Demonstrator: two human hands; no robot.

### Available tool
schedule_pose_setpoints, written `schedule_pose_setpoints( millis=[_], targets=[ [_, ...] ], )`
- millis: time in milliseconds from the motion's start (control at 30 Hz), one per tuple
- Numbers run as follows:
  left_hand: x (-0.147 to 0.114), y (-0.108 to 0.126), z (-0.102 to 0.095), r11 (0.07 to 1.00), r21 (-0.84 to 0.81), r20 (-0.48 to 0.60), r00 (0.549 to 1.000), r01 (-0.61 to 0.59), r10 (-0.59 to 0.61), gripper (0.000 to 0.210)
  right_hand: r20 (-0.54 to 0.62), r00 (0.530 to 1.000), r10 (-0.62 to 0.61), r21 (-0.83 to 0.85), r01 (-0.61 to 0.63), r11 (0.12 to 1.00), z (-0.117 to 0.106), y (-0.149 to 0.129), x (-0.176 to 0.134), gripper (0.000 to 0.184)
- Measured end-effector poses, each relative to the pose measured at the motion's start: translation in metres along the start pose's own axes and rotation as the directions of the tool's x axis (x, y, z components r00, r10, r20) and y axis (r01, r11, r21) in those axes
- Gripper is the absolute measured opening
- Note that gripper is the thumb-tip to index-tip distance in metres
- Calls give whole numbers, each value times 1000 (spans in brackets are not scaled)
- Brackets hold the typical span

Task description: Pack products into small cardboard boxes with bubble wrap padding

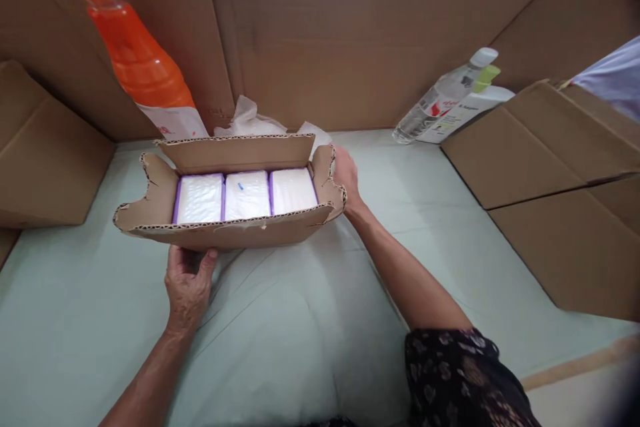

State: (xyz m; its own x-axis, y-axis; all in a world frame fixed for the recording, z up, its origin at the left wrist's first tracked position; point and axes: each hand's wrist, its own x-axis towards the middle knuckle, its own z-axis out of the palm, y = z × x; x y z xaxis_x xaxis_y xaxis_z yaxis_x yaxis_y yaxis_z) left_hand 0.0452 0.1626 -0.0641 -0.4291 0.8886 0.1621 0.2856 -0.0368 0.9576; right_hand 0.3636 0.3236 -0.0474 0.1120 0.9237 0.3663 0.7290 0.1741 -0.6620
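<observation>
In the middle of the head view is an open cardboard box (240, 235) with ragged, torn edges. Three white packs with purple edges stand in a row inside it, among them the middle pack (247, 197) with a small blue mark. My left hand (189, 283) grips the box from below at its near left side, thumb against the front wall and fingers partly hidden under it. At the box's right end is my right hand (346, 177), closed against the outer wall, its fingertips hidden behind the cardboard.
A large orange bottle (145, 60) stands behind the box, with crumpled white tissue (250, 119) beside it. Back right are a clear bottle (440, 103) and a white bottle (467, 113). Cardboard boxes flank the green cloth (280, 320) at left (50, 153) and right (560, 173).
</observation>
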Motion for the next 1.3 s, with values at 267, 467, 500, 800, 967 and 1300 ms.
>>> schedule_pose_setpoints(
  millis=[267,467,500,800,967,1300],
  targets=[
    [2,-2,-3,1000,12,-9,1000,15,-15,40,-286,894,346,404,-215,889,-37,39,23,39],
    [3,-3,-7,997,53,-14,998,-56,56,49,-139,884,447,742,-206,638,-145,9,-102,33],
    [-1,2,-10,990,87,-43,992,-114,118,56,-101,875,473,753,-243,612,-153,-6,-121,33],
    [-113,89,14,979,-47,628,756,-201,185,61,298,888,352,799,-433,418,-113,-124,-200,33],
    [-106,82,26,960,-19,762,626,278,-166,28,-22,927,373,800,-208,563,-111,-117,-175,25],
    [-106,60,4,883,92,772,527,461,-356,58,-81,910,406,532,-305,790,-60,-6,-135,48]
  ],
)
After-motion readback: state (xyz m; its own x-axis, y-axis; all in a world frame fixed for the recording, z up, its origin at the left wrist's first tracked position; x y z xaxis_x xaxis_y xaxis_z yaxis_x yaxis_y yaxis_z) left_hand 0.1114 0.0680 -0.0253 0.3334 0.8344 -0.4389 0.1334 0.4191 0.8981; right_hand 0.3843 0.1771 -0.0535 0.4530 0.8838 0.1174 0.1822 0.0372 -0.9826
